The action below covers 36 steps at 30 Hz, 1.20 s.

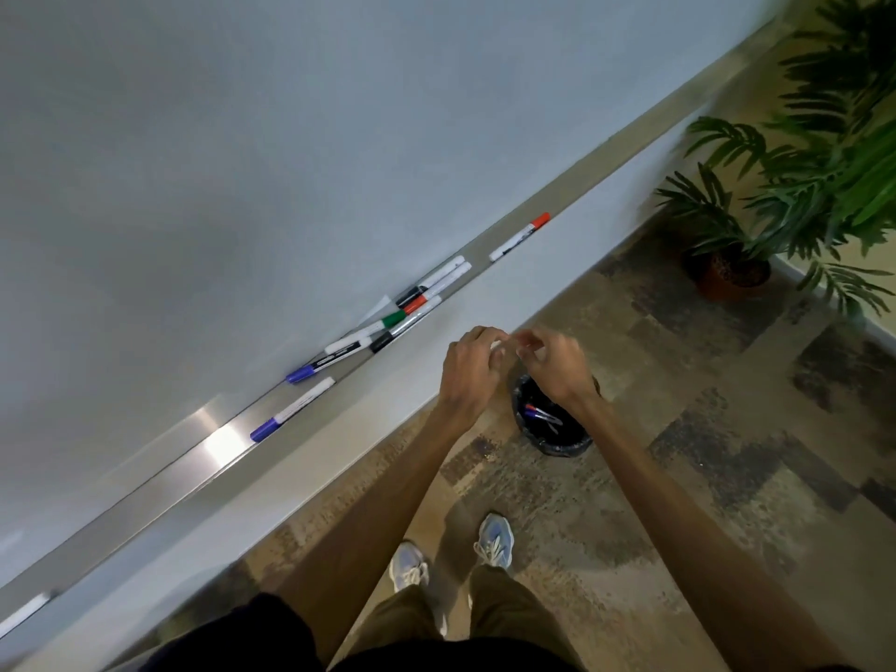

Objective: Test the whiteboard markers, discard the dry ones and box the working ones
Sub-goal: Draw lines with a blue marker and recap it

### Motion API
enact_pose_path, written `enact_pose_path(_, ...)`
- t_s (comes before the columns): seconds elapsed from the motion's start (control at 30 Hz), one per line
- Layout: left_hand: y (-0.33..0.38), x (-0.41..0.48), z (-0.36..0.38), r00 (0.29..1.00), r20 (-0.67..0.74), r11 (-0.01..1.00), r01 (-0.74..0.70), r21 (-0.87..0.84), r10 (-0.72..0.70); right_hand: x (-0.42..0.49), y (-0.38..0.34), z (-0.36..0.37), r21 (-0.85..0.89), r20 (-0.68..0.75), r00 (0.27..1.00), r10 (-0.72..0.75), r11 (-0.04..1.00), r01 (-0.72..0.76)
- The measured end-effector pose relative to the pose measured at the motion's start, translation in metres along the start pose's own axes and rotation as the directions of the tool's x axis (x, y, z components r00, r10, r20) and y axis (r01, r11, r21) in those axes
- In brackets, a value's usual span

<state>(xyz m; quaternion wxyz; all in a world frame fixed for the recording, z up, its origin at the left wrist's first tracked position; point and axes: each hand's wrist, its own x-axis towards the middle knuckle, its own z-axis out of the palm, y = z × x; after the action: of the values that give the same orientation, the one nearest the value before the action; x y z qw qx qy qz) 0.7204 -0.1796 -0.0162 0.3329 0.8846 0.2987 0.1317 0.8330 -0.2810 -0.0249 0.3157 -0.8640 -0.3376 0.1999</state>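
My left hand (pixel 471 368) and my right hand (pixel 555 366) meet in front of the whiteboard tray, right above the bin. Between their curled fingers they pinch a small whitish marker (pixel 499 343), blurred and mostly hidden. Several capped markers lie on the metal tray (pixel 213 441): a red-capped one (pixel 520 237) alone to the right, a cluster with black, red and green caps (pixel 412 303), and two blue-capped ones (pixel 292 408) to the left. The black bin (pixel 577 436) stands on the floor under my right wrist, with a few markers (pixel 542 413) inside.
The whiteboard (pixel 242 162) fills the upper left. A potted plant (pixel 737 269) stands on the floor at the right. My shoes (pixel 494 540) are on the patterned carpet below the hands. Another white marker (pixel 24 615) lies at the tray's far left.
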Motion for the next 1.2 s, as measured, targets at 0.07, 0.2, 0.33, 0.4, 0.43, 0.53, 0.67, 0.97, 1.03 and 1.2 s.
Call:
enact_pose_path(0.07,-0.009,-0.006,-0.016,1.0,-0.021,1.0,0.014,-0.002,-0.015,-0.001,-0.021,0.006,0.016,-0.016,1.0,-0.014,1.0,0.015)
enact_pose_path(0.2,-0.033,-0.021,-0.052,0.992,-0.112,0.998,0.068,0.014,-0.066,-0.002,-0.065,0.025,0.029,-0.01,0.997,-0.082,0.996,0.082)
enact_pose_path(0.33,-0.069,-0.04,-0.09,0.968,-0.195,0.986,0.167,0.022,-0.159,-0.004,-0.108,0.055,0.012,0.035,0.986,-0.162,0.987,0.162)
enact_pose_path(0.4,-0.091,-0.051,-0.108,0.947,-0.25,0.976,0.215,0.023,-0.203,-0.005,-0.128,0.074,0.003,0.072,0.98,-0.188,0.982,0.188)
enact_pose_path(0.43,-0.102,-0.056,-0.118,0.935,-0.277,0.972,0.235,0.022,-0.22,-0.007,-0.138,0.085,-0.002,0.094,0.975,-0.2,0.98,0.201)
enact_pose_path(0.53,-0.133,-0.077,-0.145,0.902,-0.324,0.951,0.308,0.024,-0.284,-0.012,-0.167,0.117,-0.015,0.173,0.957,-0.234,0.971,0.24)
enact_pose_path(0.67,-0.17,-0.105,-0.174,0.874,-0.345,0.925,0.377,0.04,-0.341,-0.015,-0.199,0.155,-0.013,0.255,0.928,-0.272,0.959,0.284)
enact_pose_path(0.97,-0.217,-0.133,-0.192,0.913,-0.133,0.897,0.404,0.18,-0.385,-0.025,-0.235,0.215,-0.16,0.336,0.872,-0.356,0.891,0.425)
enact_pose_path(1.03,-0.221,-0.135,-0.189,0.92,-0.104,0.893,0.392,0.22,-0.378,-0.027,-0.233,0.222,-0.225,0.366,0.859,-0.359,0.861,0.456)
enact_pose_path(1.2,-0.224,-0.141,-0.181,0.923,-0.098,0.896,0.384,0.225,-0.371,-0.035,-0.227,0.231,-0.249,0.355,0.849,-0.392,0.835,0.49)
